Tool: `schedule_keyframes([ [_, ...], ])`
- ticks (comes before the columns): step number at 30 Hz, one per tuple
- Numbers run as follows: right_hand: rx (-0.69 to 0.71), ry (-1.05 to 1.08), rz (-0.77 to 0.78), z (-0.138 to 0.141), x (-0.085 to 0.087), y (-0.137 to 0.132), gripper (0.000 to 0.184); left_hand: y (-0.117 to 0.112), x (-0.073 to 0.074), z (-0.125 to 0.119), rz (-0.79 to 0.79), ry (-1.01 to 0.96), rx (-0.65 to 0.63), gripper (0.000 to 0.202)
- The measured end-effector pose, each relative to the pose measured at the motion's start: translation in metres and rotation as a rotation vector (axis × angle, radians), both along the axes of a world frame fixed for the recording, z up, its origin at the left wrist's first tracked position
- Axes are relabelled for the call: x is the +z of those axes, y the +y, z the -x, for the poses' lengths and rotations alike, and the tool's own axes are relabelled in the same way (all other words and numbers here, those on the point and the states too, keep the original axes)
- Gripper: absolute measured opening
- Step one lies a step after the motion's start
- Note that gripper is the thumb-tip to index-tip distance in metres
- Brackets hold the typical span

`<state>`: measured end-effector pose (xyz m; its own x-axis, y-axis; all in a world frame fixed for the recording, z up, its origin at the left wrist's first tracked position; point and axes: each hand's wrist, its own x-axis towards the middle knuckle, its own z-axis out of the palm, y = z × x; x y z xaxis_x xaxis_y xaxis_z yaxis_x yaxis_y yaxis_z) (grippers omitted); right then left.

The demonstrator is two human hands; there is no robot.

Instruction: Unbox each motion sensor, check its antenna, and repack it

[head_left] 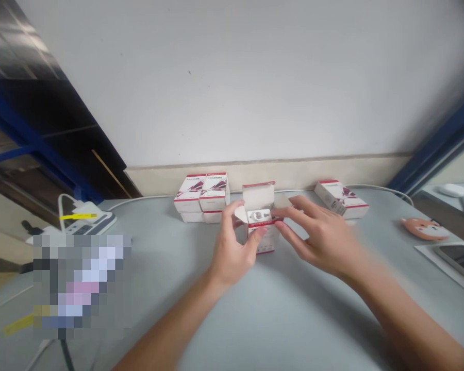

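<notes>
A small white and red cardboard box (266, 239) marked "DETECTOR" stands upright on the grey table, its lid flap raised at the back. Inside the top lies a white insert (258, 215) with a round shape and small parts that I cannot make out. My left hand (234, 247) grips the box from the left, thumb on the front face. Over the right side of the opening, my right hand (319, 234) reaches in with its fingers apart. One fingertip touches near the insert's right end; whether it pinches anything is hidden.
Several closed white and red boxes (201, 193) are stacked by the wall. Another box (346, 198) lies behind my right hand. A fox-faced pouch (425, 228) and a phone (458, 257) lie far right. A power strip (96, 224) with cables and a blurred-out patch are at left.
</notes>
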<state>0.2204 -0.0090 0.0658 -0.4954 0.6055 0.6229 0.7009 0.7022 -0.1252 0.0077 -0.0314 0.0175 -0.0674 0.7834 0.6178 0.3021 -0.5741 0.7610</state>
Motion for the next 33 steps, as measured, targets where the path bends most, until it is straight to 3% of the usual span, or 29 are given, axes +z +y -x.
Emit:
schedule_keyframes([
  [4, 0.074, 0.250, 0.124, 0.010, -0.010, 0.000, 0.036, 0.001, 0.001, -0.002, 0.007, -0.153, -0.063, 0.078],
  [6, 0.153, 0.457, 0.175, 0.016, -0.016, 0.001, 0.048, 0.002, -0.001, -0.002, 0.023, -0.170, -0.058, 0.074],
  [8, 0.212, 0.517, 0.195, 0.019, -0.020, 0.001, 0.047, 0.002, -0.002, 0.000, 0.031, -0.114, -0.042, 0.062],
  [11, 0.226, 0.414, 0.201, 0.021, -0.020, 0.000, 0.030, 0.002, -0.003, 0.003, -0.027, 0.038, -0.035, 0.041],
  [15, 0.237, 0.459, 0.230, 0.019, -0.018, -0.001, 0.017, 0.003, -0.002, 0.006, -0.092, 0.095, -0.059, 0.037],
  [19, 0.290, 0.460, 0.311, 0.017, -0.016, 0.001, 0.017, 0.002, -0.001, 0.006, -0.058, 0.110, -0.071, 0.040],
  [22, 0.276, 0.379, 0.227, 0.014, -0.013, 0.003, 0.021, 0.001, 0.001, 0.005, -0.056, 0.128, -0.080, 0.041],
  [27, 0.189, 0.187, 0.084, 0.014, -0.004, 0.001, 0.042, -0.001, 0.001, 0.002, -0.068, 0.157, -0.064, 0.047],
  [33, 0.103, 0.115, 0.084, 0.016, 0.008, 0.001, 0.033, -0.004, -0.001, 0.001, -0.094, 0.189, -0.047, 0.061],
])
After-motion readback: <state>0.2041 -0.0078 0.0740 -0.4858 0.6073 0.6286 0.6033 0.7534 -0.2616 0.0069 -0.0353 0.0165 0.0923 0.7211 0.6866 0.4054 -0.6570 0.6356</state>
